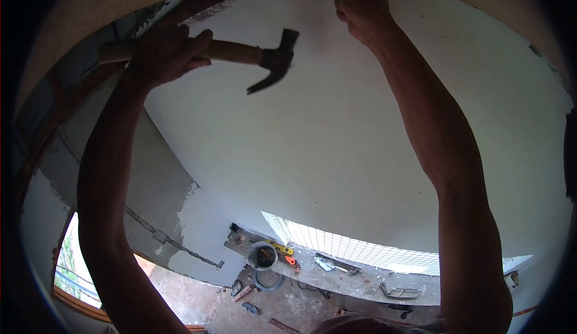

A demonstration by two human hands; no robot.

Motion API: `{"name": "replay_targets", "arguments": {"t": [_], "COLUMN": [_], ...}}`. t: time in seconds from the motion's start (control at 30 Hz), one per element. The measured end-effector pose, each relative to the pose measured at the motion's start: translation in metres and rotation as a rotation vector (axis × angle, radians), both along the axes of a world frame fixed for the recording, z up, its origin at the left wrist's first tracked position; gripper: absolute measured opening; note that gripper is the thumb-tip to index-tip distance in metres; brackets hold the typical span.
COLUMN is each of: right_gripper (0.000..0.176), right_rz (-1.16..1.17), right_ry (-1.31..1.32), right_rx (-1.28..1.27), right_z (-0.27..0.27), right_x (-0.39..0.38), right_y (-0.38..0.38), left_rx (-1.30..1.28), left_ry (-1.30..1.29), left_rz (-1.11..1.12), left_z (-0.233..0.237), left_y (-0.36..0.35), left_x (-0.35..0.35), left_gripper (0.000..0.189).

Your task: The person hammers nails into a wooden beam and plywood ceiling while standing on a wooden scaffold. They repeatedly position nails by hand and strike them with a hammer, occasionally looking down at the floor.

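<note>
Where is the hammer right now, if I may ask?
The hammer is at the head view's upper left, gripped in the left hand, before the pale wall.

A pale bucket [251, 258] stands on a bench [369, 281] littered with tools beneath a mesh-covered opening [360, 251], close to a yellow tool [289, 251], an orange-handled tool [292, 261], a trowel [324, 264] and, farther along, a bent metal frame [399, 293]. Below, a dark coil [268, 289] lies near a pair of sandals on the floor [192, 289], while daylight fills a wood-framed window [75, 268] at left, with greenery outside.
</note>
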State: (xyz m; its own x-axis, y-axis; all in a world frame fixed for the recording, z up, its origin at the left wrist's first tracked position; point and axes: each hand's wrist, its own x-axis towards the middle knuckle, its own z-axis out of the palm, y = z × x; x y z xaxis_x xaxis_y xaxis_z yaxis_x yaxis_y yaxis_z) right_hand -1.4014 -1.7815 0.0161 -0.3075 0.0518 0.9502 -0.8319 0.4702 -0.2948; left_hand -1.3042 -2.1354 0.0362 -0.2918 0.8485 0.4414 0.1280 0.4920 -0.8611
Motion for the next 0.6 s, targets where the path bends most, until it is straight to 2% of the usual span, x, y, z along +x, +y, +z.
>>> {"name": "replay_targets", "arguments": {"t": [0.07,0.1,0.2,0.23,0.33,0.37,0.47,0.5,0.6], "right_gripper": [0.011,0.011,0.011,0.011,0.011,0.011,0.011,0.011,0.011], "right_rz": [-0.012,-0.02,-0.041,-0.051,-0.074,-0.08,-0.097,-0.104,-0.176], "right_ry": [-0.015,-0.021,-0.043,-0.049,-0.066,-0.073,-0.094,-0.104,-0.154], "right_rx": [-0.001,-0.002,-0.001,-0.001,0.0,-0.003,-0.015,-0.016,-0.006], "right_z": [-0.001,0.0,0.0,0.0,0.001,0.0,0.001,0.002,0.004], "right_x": [0.003,0.004,0.007,0.008,0.012,0.013,0.016,0.018,0.028], "right_y": [-0.001,-0.002,-0.004,-0.004,-0.006,-0.007,-0.009,-0.01,-0.012], "left_rx": [0.21,0.153,0.109,0.211,0.015,-0.013,0.147,0.109,0.21], "left_ry": [0.067,0.058,0.194,0.068,0.025,0.042,0.184,0.231,0.113], "left_rz": [0.046,-0.116,-0.051,0.096,-0.018,0.162,-0.182,-0.222,0.079], "left_z": [0.001,0.004,-0.022,-0.035,-0.034,-0.026,-0.006,-0.01,-0.036], "left_y": [0.003,0.004,0.007,0.009,0.006,0.006,0.003,0.009,0.019], "left_x": [-0.008,-0.012,-0.016,-0.014,-0.007,-0.007,-0.032,-0.032,-0.019], "left_gripper": [0.049,0.052,0.043,0.044,0.046,0.047,0.048,0.045,0.042]}}
